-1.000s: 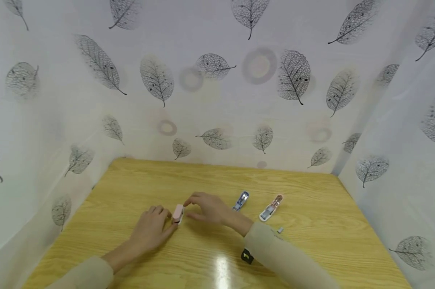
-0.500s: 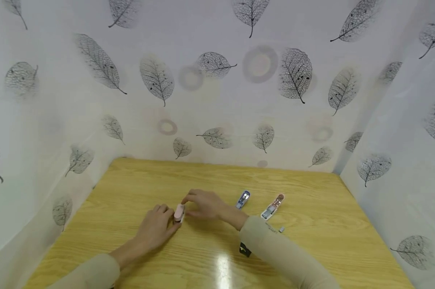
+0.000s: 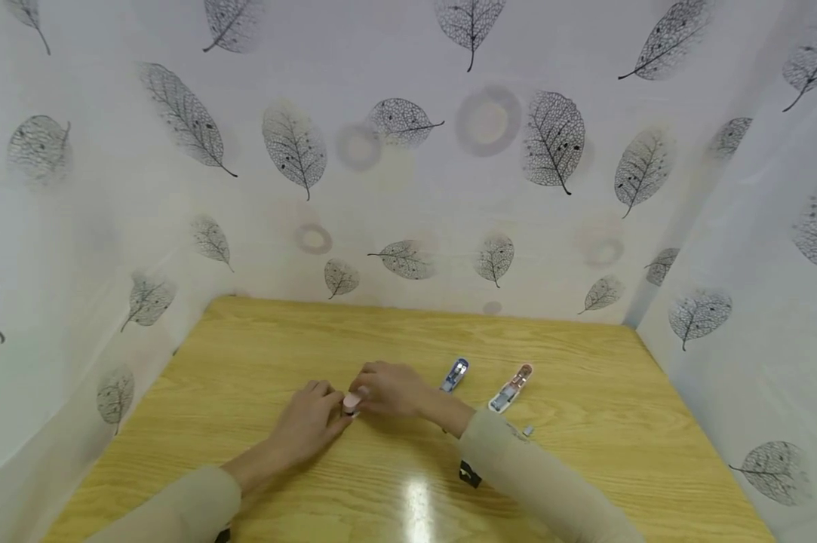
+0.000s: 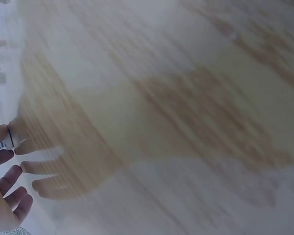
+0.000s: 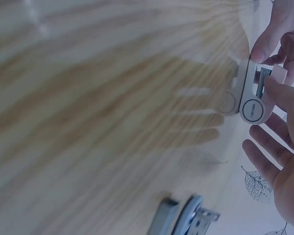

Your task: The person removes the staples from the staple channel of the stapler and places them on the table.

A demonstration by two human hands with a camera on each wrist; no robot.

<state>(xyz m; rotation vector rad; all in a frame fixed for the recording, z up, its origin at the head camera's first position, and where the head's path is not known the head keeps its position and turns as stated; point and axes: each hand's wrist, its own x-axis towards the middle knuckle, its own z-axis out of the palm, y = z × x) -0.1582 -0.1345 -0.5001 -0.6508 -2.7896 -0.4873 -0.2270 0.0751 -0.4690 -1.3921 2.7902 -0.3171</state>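
Observation:
A small pink-and-white stapler (image 3: 351, 403) is between my two hands at the table's left middle. In the right wrist view its pink top arm stands raised from the white base, with a metal magazine between them. My left hand (image 3: 309, 419) pinches the end of the stapler away from the round hinge. My right hand (image 3: 391, 388) holds it near the hinge, thumb and fingers on either side, with the other fingers spread. In the left wrist view only part of the left hand (image 4: 7, 188) shows at the left edge, and the stapler is mostly hidden.
To the right, a blue stapler (image 3: 456, 374) and a white-and-pink stapler (image 3: 511, 387) lie opened out on the wooden table (image 3: 585, 467). A small grey block (image 3: 528, 431) lies near them. By the right sleeve is a black object (image 3: 469, 473). Leaf-patterned curtains (image 3: 408, 188) enclose the table.
The stapler has moved slightly right along with my left hand. My right hand has gone from touching beside it to gripping it.

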